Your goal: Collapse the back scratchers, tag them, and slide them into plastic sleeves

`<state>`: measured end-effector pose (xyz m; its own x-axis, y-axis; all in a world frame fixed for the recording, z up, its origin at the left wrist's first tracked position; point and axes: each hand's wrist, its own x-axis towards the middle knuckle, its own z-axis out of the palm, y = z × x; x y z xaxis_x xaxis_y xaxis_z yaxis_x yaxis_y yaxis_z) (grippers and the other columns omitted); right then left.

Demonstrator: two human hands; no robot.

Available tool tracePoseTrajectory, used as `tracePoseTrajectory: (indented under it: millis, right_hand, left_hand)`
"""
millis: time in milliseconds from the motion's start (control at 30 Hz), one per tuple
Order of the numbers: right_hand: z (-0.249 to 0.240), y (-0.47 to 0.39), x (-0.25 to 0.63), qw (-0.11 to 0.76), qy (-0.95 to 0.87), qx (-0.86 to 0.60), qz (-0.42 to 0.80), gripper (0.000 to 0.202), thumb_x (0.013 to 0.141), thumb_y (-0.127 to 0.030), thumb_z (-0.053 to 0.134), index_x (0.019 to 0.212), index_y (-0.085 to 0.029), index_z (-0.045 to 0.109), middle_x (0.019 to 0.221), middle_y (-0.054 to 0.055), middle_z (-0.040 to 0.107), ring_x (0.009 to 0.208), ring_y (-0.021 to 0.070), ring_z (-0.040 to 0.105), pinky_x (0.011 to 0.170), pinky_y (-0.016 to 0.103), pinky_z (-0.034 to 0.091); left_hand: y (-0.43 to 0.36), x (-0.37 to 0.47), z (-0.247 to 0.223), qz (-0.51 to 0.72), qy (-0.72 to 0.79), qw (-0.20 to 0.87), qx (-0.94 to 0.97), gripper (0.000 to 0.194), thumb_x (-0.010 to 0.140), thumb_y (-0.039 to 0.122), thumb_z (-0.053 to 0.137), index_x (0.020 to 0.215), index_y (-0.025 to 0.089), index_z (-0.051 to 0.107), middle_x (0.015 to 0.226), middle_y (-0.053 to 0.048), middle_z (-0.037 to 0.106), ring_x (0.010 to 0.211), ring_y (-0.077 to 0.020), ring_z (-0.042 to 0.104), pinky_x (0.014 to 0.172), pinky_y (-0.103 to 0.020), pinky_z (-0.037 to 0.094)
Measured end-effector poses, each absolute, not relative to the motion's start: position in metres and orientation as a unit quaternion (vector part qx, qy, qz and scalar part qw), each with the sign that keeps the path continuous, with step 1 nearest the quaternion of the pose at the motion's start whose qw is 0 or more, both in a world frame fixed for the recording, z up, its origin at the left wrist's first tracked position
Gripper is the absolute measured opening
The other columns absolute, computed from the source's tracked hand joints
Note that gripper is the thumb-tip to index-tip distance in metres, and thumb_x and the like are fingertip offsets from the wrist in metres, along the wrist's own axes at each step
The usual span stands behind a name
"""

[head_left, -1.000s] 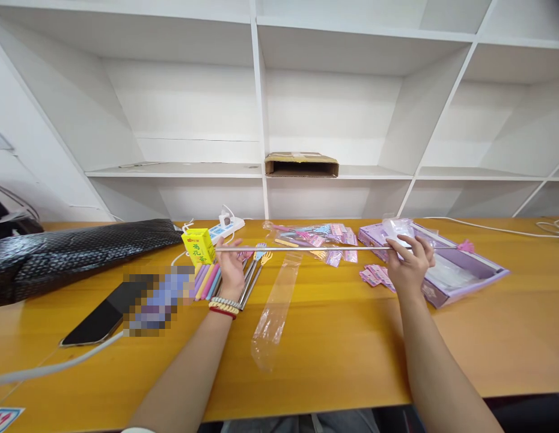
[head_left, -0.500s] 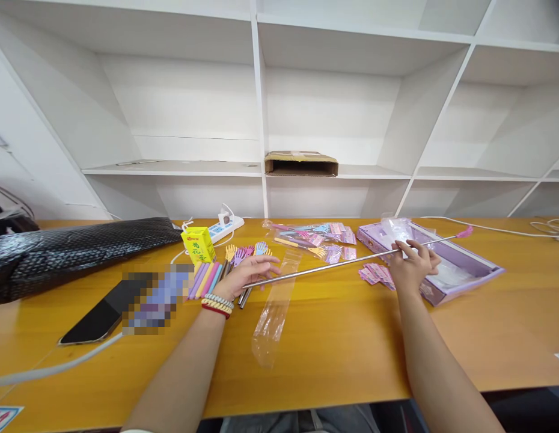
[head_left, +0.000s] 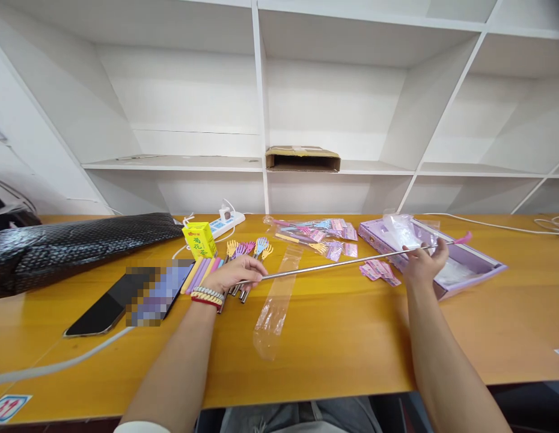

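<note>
An extended telescopic back scratcher (head_left: 333,265) spans the space between my hands, its thin metal rod slanting up to the right. My right hand (head_left: 424,258) grips the rod close to the pink claw head, over the edge of the purple box (head_left: 471,282). At the other end, my left hand (head_left: 237,273) has its fingers closed on the rod. Beneath and behind that hand lie several more back scratchers (head_left: 261,245) with coloured claw heads. Coloured handle tubes (head_left: 196,276) are lined up left of them. A clear plastic sleeve (head_left: 277,307) lies flat below the rod.
Bagged back scratchers (head_left: 313,231) and pink cards (head_left: 379,270) lie on the table. At left are a yellow drink carton (head_left: 199,239), a power strip (head_left: 228,224), a phone (head_left: 103,307) and a black wrapped bundle (head_left: 81,249). A cardboard box (head_left: 303,159) sits on the shelf.
My left hand, open beside the rod before, has closed on its left end. My right hand has moved slightly right toward the pink head, and the rod lies a little flatter.
</note>
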<state>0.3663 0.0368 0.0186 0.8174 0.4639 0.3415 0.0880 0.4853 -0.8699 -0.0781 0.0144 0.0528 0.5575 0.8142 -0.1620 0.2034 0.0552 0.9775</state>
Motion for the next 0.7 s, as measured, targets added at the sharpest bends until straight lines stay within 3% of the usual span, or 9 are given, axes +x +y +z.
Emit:
tracePoseTrajectory:
  millis: [67, 133, 200, 300, 533, 700]
  right_hand:
    - [0.021, 0.036, 0.369, 0.866, -0.221, -0.430, 0.128, 0.070, 0.055, -0.013, 0.051, 0.118, -0.031, 0.026, 0.136, 0.007, 0.017, 0.104, 0.0168, 0.049, 0.071, 0.033, 0.051]
    - [0.023, 0.036, 0.373, 0.887, -0.152, -0.423, 0.109, 0.070, 0.057, -0.011, 0.051, 0.117, -0.033, 0.022, 0.130, 0.006, 0.026, 0.091, 0.0131, 0.055, 0.063, 0.028, 0.052]
    - [0.024, 0.036, 0.380, 0.887, -0.088, -0.444, 0.094, 0.066, 0.059, -0.010, 0.048, 0.115, -0.033, 0.021, 0.114, 0.004, 0.040, 0.076, 0.0107, 0.058, 0.053, 0.024, 0.050]
    - [0.024, 0.036, 0.392, 0.879, -0.027, -0.464, 0.105, 0.054, 0.063, -0.010, 0.041, 0.110, -0.031, 0.026, 0.092, 0.000, 0.046, 0.057, 0.0083, 0.056, 0.040, 0.019, 0.042]
    - [0.025, 0.032, 0.402, 0.899, 0.000, -0.417, 0.137, 0.024, 0.071, -0.016, 0.036, 0.091, -0.029, 0.032, 0.070, -0.005, 0.044, 0.041, 0.0053, 0.044, 0.036, 0.016, 0.032]
    - [0.023, 0.030, 0.406, 0.895, -0.056, -0.411, 0.165, 0.004, 0.075, -0.025, 0.027, 0.078, -0.027, 0.024, 0.056, -0.007, 0.036, 0.040, 0.0085, 0.041, 0.041, 0.023, 0.036]
  left_hand:
    - [0.016, -0.083, 0.050, 0.250, 0.400, 0.615, 0.632, 0.019, 0.061, 0.022, 0.068, 0.078, 0.013, 0.065, 0.051, 0.001, 0.058, 0.040, -0.0088, 0.049, 0.037, -0.018, 0.033]
    - [0.017, -0.086, 0.047, 0.245, 0.408, 0.618, 0.626, 0.021, 0.060, 0.021, 0.069, 0.079, 0.012, 0.066, 0.052, 0.000, 0.059, 0.037, -0.0076, 0.047, 0.035, -0.018, 0.032]
    - [0.016, -0.089, 0.046, 0.242, 0.416, 0.618, 0.621, 0.025, 0.058, 0.020, 0.071, 0.082, 0.012, 0.067, 0.055, -0.002, 0.061, 0.036, -0.0060, 0.044, 0.034, -0.017, 0.031]
    - [0.016, -0.094, 0.047, 0.242, 0.419, 0.617, 0.620, 0.029, 0.058, 0.021, 0.072, 0.086, 0.012, 0.067, 0.059, -0.003, 0.062, 0.041, -0.0061, 0.046, 0.036, -0.016, 0.030]
    - [0.025, -0.104, 0.044, 0.390, 0.431, 0.576, 0.575, 0.036, 0.051, 0.010, 0.076, 0.085, 0.015, 0.066, 0.078, -0.003, 0.066, 0.059, -0.0088, 0.057, 0.044, -0.014, 0.041]
    - [0.033, -0.102, 0.041, 0.532, 0.389, 0.587, 0.470, 0.029, 0.057, 0.011, 0.070, 0.084, 0.013, 0.062, 0.066, -0.004, 0.065, 0.046, -0.0090, 0.055, 0.042, -0.017, 0.043]
